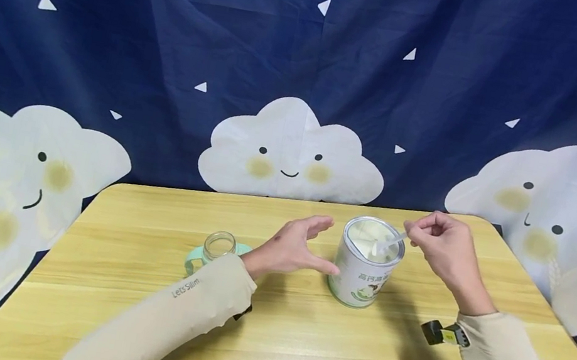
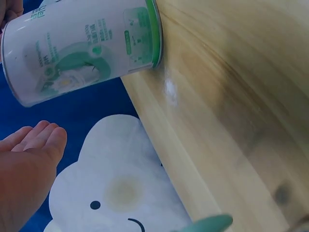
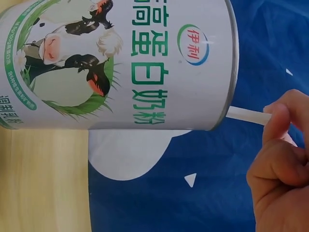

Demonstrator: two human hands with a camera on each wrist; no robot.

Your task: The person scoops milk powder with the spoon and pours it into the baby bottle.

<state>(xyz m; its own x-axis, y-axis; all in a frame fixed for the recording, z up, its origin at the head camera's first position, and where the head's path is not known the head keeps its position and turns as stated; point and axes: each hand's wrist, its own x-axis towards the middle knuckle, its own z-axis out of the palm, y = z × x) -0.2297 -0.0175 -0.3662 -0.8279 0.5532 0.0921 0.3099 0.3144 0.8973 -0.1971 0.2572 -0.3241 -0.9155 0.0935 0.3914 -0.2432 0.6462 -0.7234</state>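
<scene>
A white milk powder can (image 1: pixel 348 282) with green print stands upright on the table, its top uncovered and pale powder showing inside. My right hand (image 1: pixel 446 248) pinches the end of a white plastic scoop (image 1: pixel 396 239) between thumb and fingers. The scoop slants over the can's rim, its far end down inside the opening. To the can's left, my left hand (image 1: pixel 291 247) is spread, thumb apart from the fingers, holding nothing. In the right wrist view, the scoop's handle (image 3: pixel 248 115) sticks out past the can's rim.
Behind my left forearm stands a small clear bottle (image 1: pixel 219 245) without a lid, with mint-green handles (image 1: pixel 192 259). The wooden table (image 1: pixel 142 232) reaches back to a dark blue curtain (image 1: pixel 269 24) printed with smiling clouds.
</scene>
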